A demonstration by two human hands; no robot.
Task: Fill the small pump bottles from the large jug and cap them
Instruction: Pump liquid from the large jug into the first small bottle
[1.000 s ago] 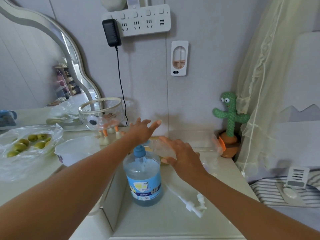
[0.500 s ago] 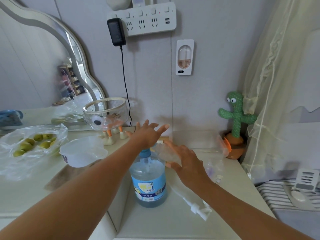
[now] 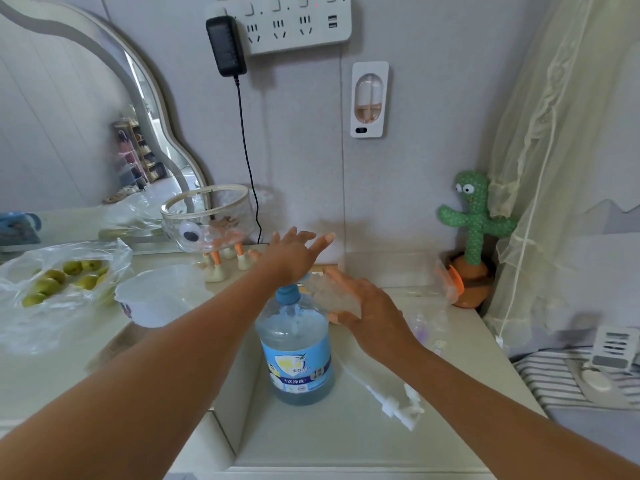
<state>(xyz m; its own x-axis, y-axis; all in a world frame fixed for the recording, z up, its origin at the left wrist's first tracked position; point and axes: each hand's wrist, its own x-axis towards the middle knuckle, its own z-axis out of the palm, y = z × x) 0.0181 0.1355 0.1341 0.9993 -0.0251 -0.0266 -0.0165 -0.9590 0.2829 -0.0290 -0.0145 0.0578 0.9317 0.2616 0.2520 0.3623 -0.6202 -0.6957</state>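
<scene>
Both hands at the jug on the worktop
The large jug [image 3: 296, 348] stands upright near the left edge of the worktop [image 3: 329, 445], its blue cap [image 3: 287, 295] on. The left grip [image 3: 294, 258] sits over the cap, fingers straight and spread apart, holding nothing. The right grip [image 3: 367, 306], just right of the jug's neck, is clamped, thumb against fingers, on a clear crinkled plastic piece [image 3: 330, 293]. White pump heads [image 3: 398, 405] lie nearer the front edge

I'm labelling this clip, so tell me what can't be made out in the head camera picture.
Head view, all:
Cap of the jug: top hidden by the left hand.
Clear item under the right hand: blurred, see-through; bottle or wrap, gripped or not, unclear.
Small clear things right of it: too faint.
Power strip: cut by top edge.
</scene>
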